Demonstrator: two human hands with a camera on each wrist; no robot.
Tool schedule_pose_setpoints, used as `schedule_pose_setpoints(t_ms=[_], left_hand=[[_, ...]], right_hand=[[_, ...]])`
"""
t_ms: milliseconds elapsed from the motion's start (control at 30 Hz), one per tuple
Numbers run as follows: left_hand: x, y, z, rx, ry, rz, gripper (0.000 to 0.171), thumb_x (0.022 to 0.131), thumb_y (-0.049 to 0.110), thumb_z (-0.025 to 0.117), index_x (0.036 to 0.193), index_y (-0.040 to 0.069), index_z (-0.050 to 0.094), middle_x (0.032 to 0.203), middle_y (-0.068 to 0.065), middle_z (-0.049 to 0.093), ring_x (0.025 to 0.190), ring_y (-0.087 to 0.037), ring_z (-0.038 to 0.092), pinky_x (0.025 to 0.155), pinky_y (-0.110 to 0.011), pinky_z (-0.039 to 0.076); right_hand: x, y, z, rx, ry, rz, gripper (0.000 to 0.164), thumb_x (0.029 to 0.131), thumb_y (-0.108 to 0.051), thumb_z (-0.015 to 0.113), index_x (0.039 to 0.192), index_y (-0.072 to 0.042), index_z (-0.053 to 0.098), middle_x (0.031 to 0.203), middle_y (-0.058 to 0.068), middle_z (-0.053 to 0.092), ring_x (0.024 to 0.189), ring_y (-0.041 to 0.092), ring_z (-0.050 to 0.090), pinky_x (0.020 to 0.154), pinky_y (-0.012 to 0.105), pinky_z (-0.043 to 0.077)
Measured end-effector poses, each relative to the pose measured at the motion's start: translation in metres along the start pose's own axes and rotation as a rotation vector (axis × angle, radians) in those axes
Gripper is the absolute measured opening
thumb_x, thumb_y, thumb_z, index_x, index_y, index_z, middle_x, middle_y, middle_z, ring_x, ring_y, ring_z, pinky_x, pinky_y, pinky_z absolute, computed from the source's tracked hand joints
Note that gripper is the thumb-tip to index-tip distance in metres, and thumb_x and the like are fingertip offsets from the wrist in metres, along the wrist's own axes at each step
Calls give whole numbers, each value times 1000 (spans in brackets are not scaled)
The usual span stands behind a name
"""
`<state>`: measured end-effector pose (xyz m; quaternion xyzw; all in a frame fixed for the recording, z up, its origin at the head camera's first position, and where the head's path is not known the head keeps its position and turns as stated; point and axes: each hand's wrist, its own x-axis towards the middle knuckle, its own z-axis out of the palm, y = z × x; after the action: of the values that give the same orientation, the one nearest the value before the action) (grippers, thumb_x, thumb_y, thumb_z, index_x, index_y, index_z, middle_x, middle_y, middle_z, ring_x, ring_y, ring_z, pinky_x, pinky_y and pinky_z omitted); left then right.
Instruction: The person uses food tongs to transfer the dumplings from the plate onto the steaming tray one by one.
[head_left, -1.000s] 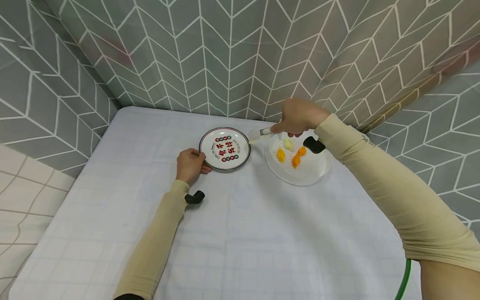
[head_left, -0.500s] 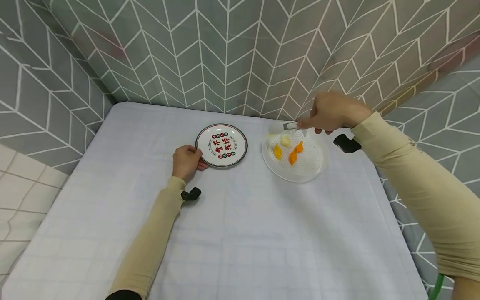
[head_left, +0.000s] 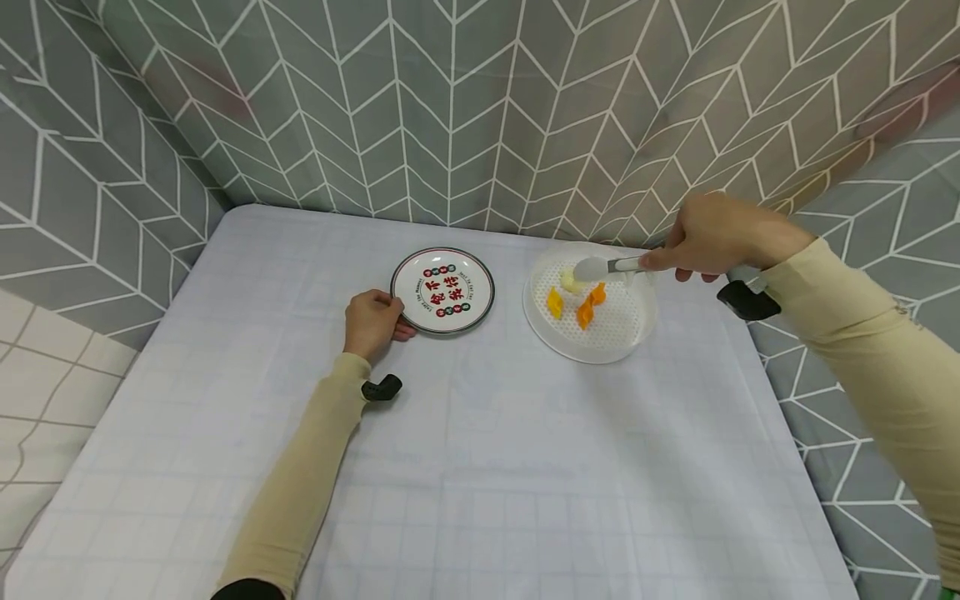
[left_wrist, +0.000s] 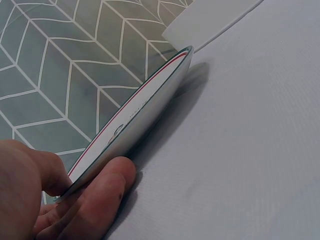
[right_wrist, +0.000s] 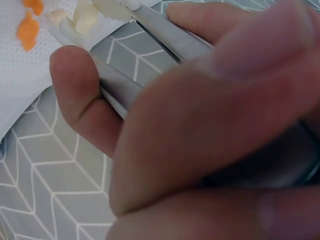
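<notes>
My left hand [head_left: 369, 325] pinches the near-left rim of a white plate [head_left: 468, 313] with red characters and a dark edge. In the left wrist view, the thumb lies over the rim of the plate [left_wrist: 150, 115] and fingers sit beneath it. My right hand [head_left: 712, 236] holds tongs [head_left: 624, 264] with metal arms and pale tips above a round white perforated tray [head_left: 617, 333]. Under the tips lies a pale yellow piece [head_left: 572, 282], partly covered. A yellow piece [head_left: 555, 303] and orange pieces [head_left: 586, 313] lie beside it. Whether the tips grip anything is unclear.
A white cloth [head_left: 480, 458] covers the table. Patterned grey curtain [head_left: 465, 108] rises close behind the table's far edge and along both sides. White tiles [head_left: 60, 358] show at the left.
My right hand has drawn the tongs rightward, from the plate's right edge to above the tray. The left hand stays at the plate's rim; the view has shifted slightly.
</notes>
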<state>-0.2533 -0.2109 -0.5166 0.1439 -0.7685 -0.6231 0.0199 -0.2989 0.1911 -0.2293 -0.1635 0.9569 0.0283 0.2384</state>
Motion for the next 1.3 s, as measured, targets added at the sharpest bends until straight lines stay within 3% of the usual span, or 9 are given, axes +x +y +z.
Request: schedule_pose_setpoints(t_ms=[333,633,967,1300], left_hand=[[2,1,-2,35,4,5,22,104,9,55,115,-9,62,88,-30,76,52,-15,73,56,-32,67],[4,3,-4,30,7,12,24,104,10,55,116,-9,62,87,-29,76,52,-14,73,56,-31,67],[1,2,0,32,5,-9,24,104,9,55,118,-9,61,87,-28,77,52,-14,73,56,-31,67],[0,2,1,26,10,-2,23,104,9,55,117,-10,62,86,-30,76,50,-13,72,55,-30,67]], right_hand=[[-13,33,22,-22,-15,13,49,102,-52,65,88,-7,80,73,-4,72,61,17,65,61,33,51],[-12,56,45,78,-45,43,50,101,-49,67,98,0,79,76,-1,74,62,19,62,56,32,50],[-2,61,59,107,-97,29,52,102,-47,68,104,4,79,80,1,76,63,19,63,57,32,53],[5,59,62,101,-102,25,50,100,-50,69,98,-1,80,79,1,75,66,19,62,57,31,51]])
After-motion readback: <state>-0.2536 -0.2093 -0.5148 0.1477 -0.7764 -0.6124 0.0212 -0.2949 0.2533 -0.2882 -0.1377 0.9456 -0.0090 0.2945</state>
